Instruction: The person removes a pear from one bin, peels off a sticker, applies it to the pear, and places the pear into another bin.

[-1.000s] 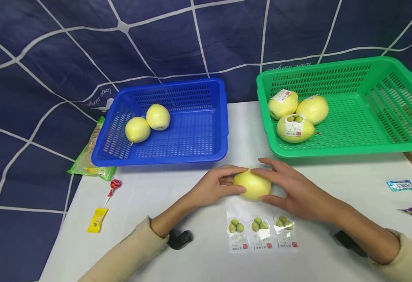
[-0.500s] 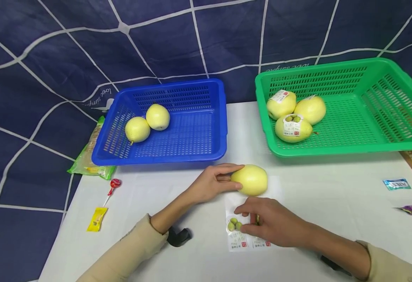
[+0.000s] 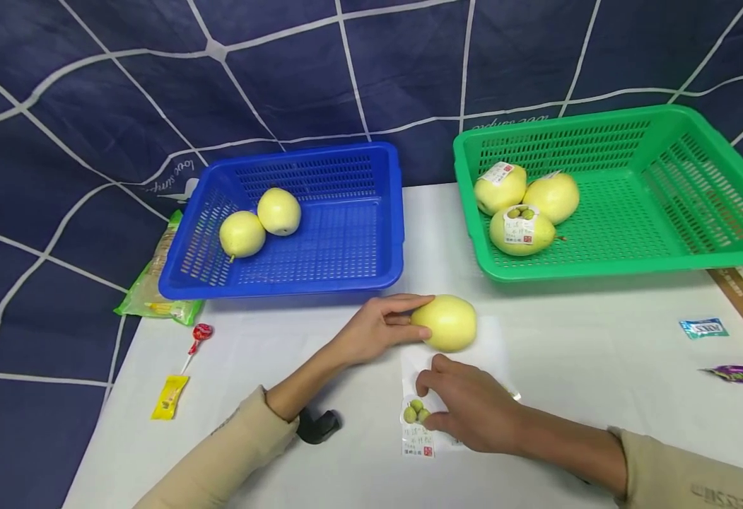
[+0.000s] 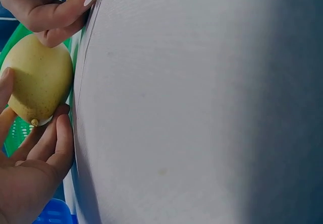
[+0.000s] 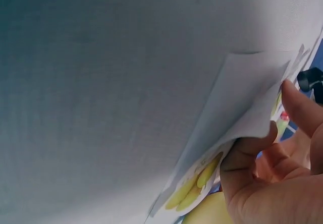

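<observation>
A yellow pear [image 3: 449,323] lies on the white table just in front of the two baskets. My left hand [image 3: 412,322] grips its left end, thumb on top; in the left wrist view the fingers [image 4: 48,146] curl round the pear [image 4: 40,80]. Just nearer to me lies a sticker sheet [image 3: 418,431] printed with small green pears. My right hand [image 3: 427,399] covers most of it and pinches its edge. In the right wrist view the thumb [image 5: 250,158] has the sheet [image 5: 237,108] lifted off the table.
A blue basket [image 3: 384,268] at the back left holds two bare pears. A green basket [image 3: 600,265] at the back right holds three labelled pears. A snack packet [image 3: 155,297], a lollipop [image 3: 199,334] and a yellow sachet [image 3: 169,397] lie left; wrapped sweets [image 3: 704,328] lie right.
My right hand let go of the pear, came back toward me onto the sticker sheet and took hold of its edge. The left hand kept its hold on the pear.
</observation>
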The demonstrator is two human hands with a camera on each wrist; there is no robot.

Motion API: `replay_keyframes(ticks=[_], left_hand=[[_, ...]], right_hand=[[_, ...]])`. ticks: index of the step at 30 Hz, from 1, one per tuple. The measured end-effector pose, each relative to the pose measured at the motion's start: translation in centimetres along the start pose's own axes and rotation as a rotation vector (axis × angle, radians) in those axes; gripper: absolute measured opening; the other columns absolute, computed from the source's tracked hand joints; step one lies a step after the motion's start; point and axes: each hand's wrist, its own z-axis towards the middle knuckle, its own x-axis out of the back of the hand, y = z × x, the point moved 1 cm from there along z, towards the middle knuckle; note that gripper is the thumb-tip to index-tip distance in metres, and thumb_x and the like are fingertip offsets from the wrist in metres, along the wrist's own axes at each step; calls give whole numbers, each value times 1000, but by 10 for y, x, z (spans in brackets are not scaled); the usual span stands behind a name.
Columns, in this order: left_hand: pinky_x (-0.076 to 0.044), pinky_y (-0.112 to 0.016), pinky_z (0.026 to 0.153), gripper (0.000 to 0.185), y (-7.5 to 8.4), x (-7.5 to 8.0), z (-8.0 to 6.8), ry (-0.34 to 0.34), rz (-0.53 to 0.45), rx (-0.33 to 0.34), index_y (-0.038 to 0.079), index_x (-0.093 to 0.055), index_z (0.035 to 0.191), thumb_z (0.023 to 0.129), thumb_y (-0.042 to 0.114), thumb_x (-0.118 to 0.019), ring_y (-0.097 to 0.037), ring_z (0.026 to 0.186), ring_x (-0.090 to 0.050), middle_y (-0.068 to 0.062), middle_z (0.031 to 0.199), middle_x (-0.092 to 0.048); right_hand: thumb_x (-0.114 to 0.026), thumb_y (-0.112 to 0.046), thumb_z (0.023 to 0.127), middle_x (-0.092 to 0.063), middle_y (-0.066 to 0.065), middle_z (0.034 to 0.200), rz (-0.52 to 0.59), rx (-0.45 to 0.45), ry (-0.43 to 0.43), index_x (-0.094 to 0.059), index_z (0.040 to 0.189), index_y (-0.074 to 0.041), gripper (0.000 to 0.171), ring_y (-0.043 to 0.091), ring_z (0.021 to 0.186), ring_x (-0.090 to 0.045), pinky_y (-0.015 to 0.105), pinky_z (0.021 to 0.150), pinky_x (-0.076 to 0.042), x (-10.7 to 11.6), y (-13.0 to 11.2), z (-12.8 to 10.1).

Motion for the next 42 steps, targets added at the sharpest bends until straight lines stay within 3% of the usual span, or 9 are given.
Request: replay_keyframes(ticks=[11, 15, 19, 22, 26, 31, 37, 42], left_hand=[[-50, -28, 95, 49, 1, 0, 0, 13, 3, -5, 12, -62, 135, 88, 13, -77, -16, 119, -58, -5, 137, -57], [-49, -28, 96, 49, 0, 0, 0, 13, -5, 2, 11, -62, 135, 88, 12, -76, -16, 119, -58, -6, 137, -56], [-48, -27, 97, 49, 0, 0, 1, 10, 0, -4, 10, -61, 135, 89, 11, -75, -16, 123, -56, -6, 138, -56], [-48, -27, 97, 49, 0, 0, 1, 8, 7, -13, 10, -61, 136, 89, 11, -75, -17, 124, -54, -7, 139, -55], [-49, -27, 96, 50, 0, 0, 1, 4, 7, -10, 10, -61, 136, 88, 12, -76, -18, 123, -55, -8, 139, -55], [-49, -28, 96, 51, -1, 1, 0, -1, -6, 6, 10, -61, 136, 88, 12, -76, -18, 120, -58, -8, 140, -54], [-49, -28, 97, 50, -1, 0, 0, -8, -20, 9, 10, -61, 136, 88, 10, -76, -18, 123, -56, -9, 141, -53], [-48, -27, 97, 51, -1, -1, 1, -14, -32, 10, 8, -60, 136, 88, 8, -76, -18, 124, -55, -11, 140, -53]], right_hand=[[-80, -8, 78, -43, -12, 79, 43, 59, 22, -59, 76, -21, 24, 3, 70, -44, 23, 62, -43, -1, 1, 0], [-74, -4, 83, -46, -16, 77, 159, 91, 26, -56, 75, -23, 28, 0, 68, -46, 21, 62, -44, 4, 2, -1], [-68, 0, 87, -54, -16, 68, 355, 129, 15, -56, 79, -22, 26, -1, 59, -49, 21, 56, -46, 20, 3, -6], [-67, 2, 88, -58, -14, 66, 436, 183, 63, -57, 81, -21, 26, -1, 57, -53, 21, 53, -49, 36, 4, -11], [-70, 10, 84, -58, -15, 70, 366, 232, 248, -58, 82, -20, 31, 2, 60, -55, 22, 51, -49, 56, 8, -16], [-73, 12, 80, -54, -16, 67, 252, 164, 442, -60, 83, -18, 32, 3, 56, -51, 21, 49, -46, 71, 17, -15], [-73, 7, 81, -51, -16, 65, 98, 92, 533, -62, 81, -18, 27, 2, 57, -47, 20, 50, -42, 72, 23, -6], [-74, 4, 81, -50, -16, 65, 69, 52, 538, -63, 83, -18, 24, 3, 57, -45, 21, 50, -39, 71, 24, -1]])
